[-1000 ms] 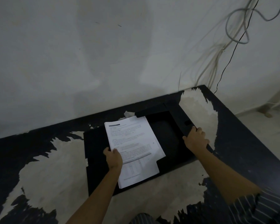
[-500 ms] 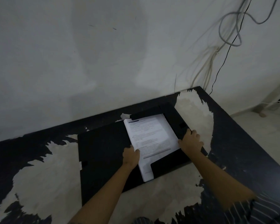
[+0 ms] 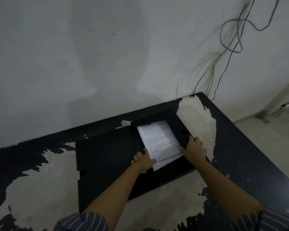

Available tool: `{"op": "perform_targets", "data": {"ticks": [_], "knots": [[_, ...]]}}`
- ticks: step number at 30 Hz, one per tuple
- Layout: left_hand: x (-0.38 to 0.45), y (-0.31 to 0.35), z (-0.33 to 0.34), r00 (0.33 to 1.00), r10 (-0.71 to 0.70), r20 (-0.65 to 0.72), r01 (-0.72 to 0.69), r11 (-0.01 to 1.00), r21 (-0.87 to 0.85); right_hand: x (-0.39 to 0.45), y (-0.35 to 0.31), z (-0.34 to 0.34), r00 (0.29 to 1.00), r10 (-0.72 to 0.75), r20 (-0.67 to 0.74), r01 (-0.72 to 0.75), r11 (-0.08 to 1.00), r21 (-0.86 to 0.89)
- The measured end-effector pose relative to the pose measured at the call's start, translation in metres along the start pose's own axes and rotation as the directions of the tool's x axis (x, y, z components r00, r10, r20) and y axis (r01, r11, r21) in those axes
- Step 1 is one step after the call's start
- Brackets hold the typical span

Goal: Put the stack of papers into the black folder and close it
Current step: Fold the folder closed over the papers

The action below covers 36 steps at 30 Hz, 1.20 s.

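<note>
Seating papers (image 3: 160, 140) in the open folder's (image 3: 107, 157) right half: your left hand (image 3: 144, 160) pinches their near-left corner, your right hand (image 3: 194, 150) curls over the side flap to guide them square.

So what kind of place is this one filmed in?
Probably a bare, dim room in a home or workshop: a worn black table with peeling surface against a plain wall, loose cables hanging in the corner.

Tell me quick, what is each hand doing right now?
Left hand: fingers on the near left edge of the stack of papers.
Right hand: fingers curled on the right flap of the black folder.
</note>
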State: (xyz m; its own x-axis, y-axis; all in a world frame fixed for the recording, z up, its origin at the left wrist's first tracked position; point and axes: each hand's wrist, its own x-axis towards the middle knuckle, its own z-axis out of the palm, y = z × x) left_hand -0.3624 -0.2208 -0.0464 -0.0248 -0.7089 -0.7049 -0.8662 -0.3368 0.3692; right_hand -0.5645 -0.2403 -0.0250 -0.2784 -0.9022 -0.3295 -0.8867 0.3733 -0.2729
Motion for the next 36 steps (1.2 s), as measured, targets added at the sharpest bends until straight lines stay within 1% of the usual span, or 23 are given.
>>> {"op": "perform_targets", "data": {"ticks": [2,4,5,7,9,10,11,12,13,14,15,16,18,21,24,27,30,33,35,36], "knots": [[-0.003,-0.004,0.004,0.996,0.001,-0.088,-0.006,0.998,-0.062,-0.002,-0.001,0.001,1.0,0.014,0.006,-0.014,1.0,-0.008],[-0.009,-0.016,0.009,0.97,-0.003,-0.243,-0.028,0.992,-0.124,-0.007,-0.008,0.003,1.0,0.017,-0.001,-0.017,1.0,-0.022],[-0.013,-0.026,0.01,0.946,-0.007,-0.325,-0.046,0.987,-0.153,-0.012,-0.013,0.006,1.0,-0.019,-0.021,0.018,0.999,-0.035],[-0.024,-0.054,0.009,0.884,-0.034,-0.466,-0.065,0.979,-0.195,-0.025,-0.029,0.017,0.981,-0.184,-0.067,0.18,0.982,-0.064],[-0.037,-0.089,0.005,0.836,-0.105,-0.539,-0.03,0.971,-0.236,-0.045,-0.048,0.032,0.929,-0.368,-0.045,0.367,0.93,-0.024],[-0.043,-0.106,0.003,0.816,-0.156,-0.557,0.0,0.963,-0.269,-0.055,-0.054,0.039,0.89,-0.457,0.006,0.457,0.89,0.009],[-0.049,-0.122,0.001,0.792,-0.213,-0.572,0.033,0.95,-0.309,-0.066,-0.06,0.047,0.827,-0.555,0.088,0.555,0.831,0.031],[-0.056,-0.136,0.0,0.761,-0.269,-0.59,0.061,0.935,-0.348,-0.076,-0.063,0.054,0.736,-0.649,0.19,0.656,0.754,0.034],[-0.063,-0.15,0.0,0.724,-0.319,-0.612,0.079,0.919,-0.385,-0.084,-0.066,0.061,0.631,-0.718,0.293,0.748,0.663,0.015],[-0.07,-0.162,0.0,0.687,-0.362,-0.631,0.087,0.902,-0.422,-0.09,-0.067,0.068,0.538,-0.749,0.387,0.819,0.574,-0.028],[-0.075,-0.172,0.002,0.655,-0.401,-0.64,0.089,0.882,-0.462,-0.095,-0.067,0.075,0.483,-0.741,0.466,0.859,0.505,-0.086],[-0.082,-0.182,0.003,0.63,-0.445,-0.637,0.096,0.858,-0.504,-0.098,-0.069,0.08,0.466,-0.712,0.525,0.873,0.465,-0.143],[-0.093,-0.197,0.006,0.603,-0.517,-0.608,0.119,0.812,-0.572,-0.1,-0.077,0.084,0.49,-0.65,0.581,0.861,0.465,-0.206],[-0.101,-0.21,0.008,0.602,-0.557,-0.572,0.15,0.782,-0.605,-0.096,-0.085,0.08,0.515,-0.602,0.61,0.837,0.507,-0.206],[-0.104,-0.215,0.009,0.626,-0.543,-0.56,0.184,0.8,-0.571,-0.096,-0.084,0.079,0.513,-0.609,0.605,0.847,0.472,-0.242],[-0.107,-0.214,0.01,0.65,-0.537,-0.538,0.204,0.805,-0.557,-0.099,-0.077,0.082,0.515,-0.639,0.571,0.854,0.44,-0.278],[-0.109,-0.209,0.011,0.674,-0.517,-0.527,0.185,0.81,-0.557,-0.101,-0.072,0.081,0.523,-0.656,0.544,0.848,0.465,-0.254],[-0.115,-0.202,0.008,0.689,-0.524,-0.501,0.142,0.775,-0.616,-0.104,-0.072,0.078,0.527,-0.651,0.546,0.843,0.479,-0.244],[-0.121,-0.197,0.003,0.662,-0.547,-0.511,0.094,0.738,-0.668,-0.108,-0.073,0.077,0.542,-0.656,0.526,0.831,0.512,-0.218],[-0.125,-0.193,-0.001,0.648,-0.554,-0.523,0.07,0.727,-0.683,-0.11,-0.075,0.075,0.56,-0.657,0.504,0.811,0.56,-0.171]]}}
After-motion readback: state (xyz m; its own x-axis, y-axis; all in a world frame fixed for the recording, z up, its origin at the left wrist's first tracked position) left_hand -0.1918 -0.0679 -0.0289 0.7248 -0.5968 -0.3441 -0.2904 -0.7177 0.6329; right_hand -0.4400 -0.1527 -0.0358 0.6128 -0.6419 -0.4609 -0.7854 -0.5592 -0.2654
